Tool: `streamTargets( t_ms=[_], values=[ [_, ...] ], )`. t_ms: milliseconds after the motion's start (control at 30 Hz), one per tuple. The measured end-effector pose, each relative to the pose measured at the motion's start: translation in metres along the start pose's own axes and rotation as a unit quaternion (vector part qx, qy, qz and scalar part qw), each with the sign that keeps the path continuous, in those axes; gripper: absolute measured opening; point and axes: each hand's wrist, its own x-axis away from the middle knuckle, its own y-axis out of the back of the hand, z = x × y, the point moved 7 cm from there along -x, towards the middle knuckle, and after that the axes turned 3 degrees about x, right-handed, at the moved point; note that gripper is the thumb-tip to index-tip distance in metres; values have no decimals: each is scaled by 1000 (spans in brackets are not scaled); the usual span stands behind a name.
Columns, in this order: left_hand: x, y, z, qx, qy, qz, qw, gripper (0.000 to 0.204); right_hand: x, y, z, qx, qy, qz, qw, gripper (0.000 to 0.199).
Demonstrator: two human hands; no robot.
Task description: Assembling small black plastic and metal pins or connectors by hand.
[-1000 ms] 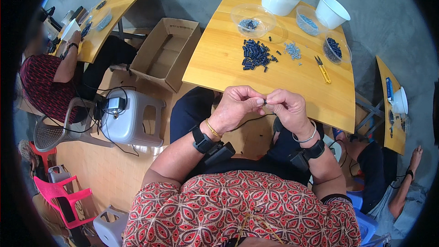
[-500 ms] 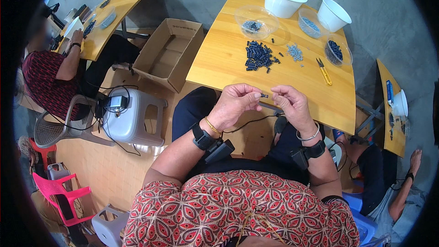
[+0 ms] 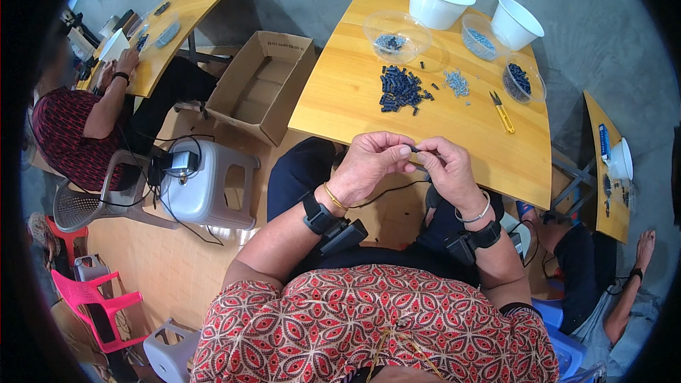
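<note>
In front of the table's near edge, my left hand (image 3: 374, 161) pinches a small dark cylindrical part (image 3: 414, 149) between thumb and fingertips. My right hand (image 3: 445, 165) closes on the other end of that part, so the fingertips of both hands meet around it and hide most of it. Beyond them on the table lies a heap of dark blue-black cylindrical parts (image 3: 401, 89). Right of it is a small pile of grey-blue pieces (image 3: 456, 84). Yellow-handled thread snips (image 3: 503, 113) rest farther right.
Clear plastic bowls (image 3: 379, 28) of small parts and two white tubs (image 3: 430, 10) stand on the wooden table (image 3: 333, 99). Left are an open cardboard box (image 3: 230, 110), a grey stool (image 3: 202, 188) with a device and cables, and a co-worker (image 3: 89, 120) at another table.
My right hand has moved left and its fingers have closed on the part that my left hand holds. The co-worker's hands at the left table have shifted.
</note>
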Motion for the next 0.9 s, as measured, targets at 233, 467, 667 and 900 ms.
streamTargets(
  t_ms=[233,467,667,900],
  values=[
    [-18,3,4,-163,-81,-39,982,10,-4,2,5,108,77,-45,990,6],
    [-27,-14,-17,-562,-340,-37,753,9,-9,3,-16,263,134,-74,952,7],
    [-26,-19,-14,-634,-356,-46,685,9,-10,7,-16,291,155,-74,941,7],
    [-20,-22,-13,-646,-377,-41,663,12,-40,15,-28,130,-4,-189,973,11]
  ],
)
